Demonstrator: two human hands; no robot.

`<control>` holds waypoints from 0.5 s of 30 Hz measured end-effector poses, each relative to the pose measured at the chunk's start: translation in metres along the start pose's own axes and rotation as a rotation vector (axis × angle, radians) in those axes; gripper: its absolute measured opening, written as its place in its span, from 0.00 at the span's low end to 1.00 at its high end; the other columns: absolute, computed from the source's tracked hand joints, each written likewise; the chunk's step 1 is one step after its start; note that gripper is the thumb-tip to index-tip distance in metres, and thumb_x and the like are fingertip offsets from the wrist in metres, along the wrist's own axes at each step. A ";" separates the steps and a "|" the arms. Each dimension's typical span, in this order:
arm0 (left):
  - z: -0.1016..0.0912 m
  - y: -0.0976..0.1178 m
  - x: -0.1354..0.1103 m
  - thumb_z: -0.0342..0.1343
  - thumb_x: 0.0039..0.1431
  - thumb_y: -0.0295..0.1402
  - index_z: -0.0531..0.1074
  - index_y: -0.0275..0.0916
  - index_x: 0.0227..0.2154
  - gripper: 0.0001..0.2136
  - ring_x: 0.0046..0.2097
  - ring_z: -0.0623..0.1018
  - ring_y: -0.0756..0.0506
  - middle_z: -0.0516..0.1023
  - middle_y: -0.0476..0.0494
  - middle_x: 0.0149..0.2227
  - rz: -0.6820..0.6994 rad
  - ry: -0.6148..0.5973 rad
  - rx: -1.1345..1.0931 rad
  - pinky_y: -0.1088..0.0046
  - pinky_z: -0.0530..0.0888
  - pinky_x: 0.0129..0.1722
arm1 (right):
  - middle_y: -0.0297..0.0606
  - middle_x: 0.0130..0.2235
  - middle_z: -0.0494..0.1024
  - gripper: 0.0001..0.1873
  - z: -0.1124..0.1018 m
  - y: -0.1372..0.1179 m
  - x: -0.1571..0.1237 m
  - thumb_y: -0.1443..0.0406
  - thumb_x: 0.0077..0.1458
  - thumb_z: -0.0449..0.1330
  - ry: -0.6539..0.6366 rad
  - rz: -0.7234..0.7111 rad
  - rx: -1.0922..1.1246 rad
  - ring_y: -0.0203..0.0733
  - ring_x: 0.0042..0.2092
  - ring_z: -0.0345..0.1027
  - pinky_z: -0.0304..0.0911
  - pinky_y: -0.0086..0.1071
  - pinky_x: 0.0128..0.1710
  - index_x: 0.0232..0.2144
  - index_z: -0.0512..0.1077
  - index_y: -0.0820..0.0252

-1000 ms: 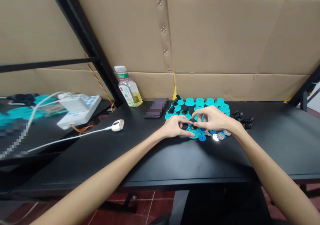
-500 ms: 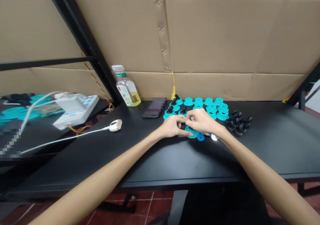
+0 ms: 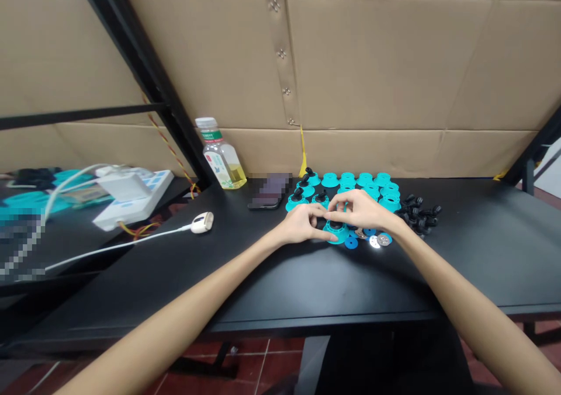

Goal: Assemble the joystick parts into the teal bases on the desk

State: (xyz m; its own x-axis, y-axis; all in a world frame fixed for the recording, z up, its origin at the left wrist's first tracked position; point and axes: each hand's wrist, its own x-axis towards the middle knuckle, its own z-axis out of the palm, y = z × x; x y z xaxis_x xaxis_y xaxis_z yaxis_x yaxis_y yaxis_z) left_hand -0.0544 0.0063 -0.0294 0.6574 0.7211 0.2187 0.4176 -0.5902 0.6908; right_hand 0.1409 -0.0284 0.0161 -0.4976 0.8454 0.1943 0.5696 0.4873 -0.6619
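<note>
My left hand (image 3: 301, 223) grips a turquoise flanged ring (image 3: 336, 236) at its left side, thumb along the front of the rim. A black plastic fitting (image 3: 336, 225) sits in the ring's opening. Over it, my right hand (image 3: 363, 209) has its fingers bent and pinched at the fitting's top, which they partly hide. Beside the ring lie blue discs (image 3: 351, 243) and silvery perforated metal discs (image 3: 384, 239). Behind my hands, several turquoise rings (image 3: 365, 179) stand in rows. A few at the left carry black fittings (image 3: 297, 194).
Loose black fittings (image 3: 419, 215) are heaped to the right. Left of the rings are a phone (image 3: 269, 191), a bottle of yellow liquid (image 3: 224, 160) and a cream-coloured device (image 3: 202, 222) on a white cable. A white power strip (image 3: 135, 199) stands farther left. Cardboard (image 3: 372, 62) backs the black table (image 3: 280, 290).
My right hand has lifted and shifted slightly right, its fingers less curled. The black fitting in the ring and more of the discs now show. My left hand stays in place.
</note>
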 end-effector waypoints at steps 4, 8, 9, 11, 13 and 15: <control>0.000 0.000 0.000 0.67 0.39 0.49 0.79 0.37 0.32 0.21 0.25 0.60 0.53 0.62 0.53 0.25 0.013 0.000 -0.004 0.77 0.58 0.24 | 0.30 0.25 0.69 0.11 0.006 0.001 0.004 0.60 0.53 0.56 -0.006 0.029 0.004 0.30 0.25 0.58 0.51 0.26 0.26 0.33 0.74 0.61; 0.001 -0.001 0.000 0.68 0.40 0.48 0.79 0.36 0.31 0.20 0.25 0.59 0.54 0.61 0.53 0.24 0.037 0.016 -0.010 0.77 0.57 0.24 | 0.28 0.21 0.65 0.07 0.011 -0.002 0.009 0.66 0.49 0.55 0.065 0.011 -0.087 0.30 0.24 0.56 0.49 0.26 0.26 0.29 0.73 0.62; 0.001 -0.001 0.000 0.68 0.40 0.48 0.79 0.36 0.31 0.20 0.25 0.59 0.54 0.62 0.53 0.25 0.042 0.013 -0.008 0.77 0.57 0.24 | 0.28 0.20 0.65 0.07 0.012 -0.003 0.010 0.66 0.49 0.55 0.074 0.009 -0.112 0.31 0.24 0.56 0.48 0.26 0.25 0.28 0.73 0.62; 0.001 0.000 0.000 0.68 0.40 0.47 0.80 0.36 0.33 0.21 0.25 0.58 0.54 0.64 0.52 0.26 0.044 0.005 0.003 0.77 0.56 0.24 | 0.29 0.20 0.66 0.08 0.012 -0.004 0.011 0.64 0.50 0.55 0.094 0.024 -0.157 0.31 0.24 0.56 0.47 0.27 0.25 0.26 0.71 0.62; 0.000 0.001 0.000 0.68 0.40 0.47 0.80 0.37 0.36 0.22 0.25 0.58 0.54 0.66 0.51 0.27 0.036 -0.003 0.017 0.77 0.56 0.24 | 0.30 0.20 0.67 0.08 0.012 -0.006 0.011 0.63 0.51 0.55 0.123 0.068 -0.193 0.32 0.23 0.56 0.47 0.27 0.24 0.26 0.70 0.62; 0.000 0.002 0.000 0.68 0.40 0.47 0.80 0.38 0.38 0.23 0.25 0.58 0.54 0.67 0.50 0.28 0.030 -0.005 0.029 0.77 0.55 0.23 | 0.31 0.19 0.67 0.07 0.012 -0.009 0.009 0.63 0.51 0.55 0.135 0.134 -0.207 0.32 0.22 0.57 0.47 0.27 0.23 0.26 0.69 0.62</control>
State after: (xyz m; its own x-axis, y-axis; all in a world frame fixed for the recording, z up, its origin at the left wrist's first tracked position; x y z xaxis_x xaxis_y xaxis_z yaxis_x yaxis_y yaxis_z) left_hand -0.0538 0.0051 -0.0282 0.6730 0.7010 0.2359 0.4153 -0.6220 0.6638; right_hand 0.1238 -0.0282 0.0155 -0.3250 0.9200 0.2190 0.7528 0.3918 -0.5289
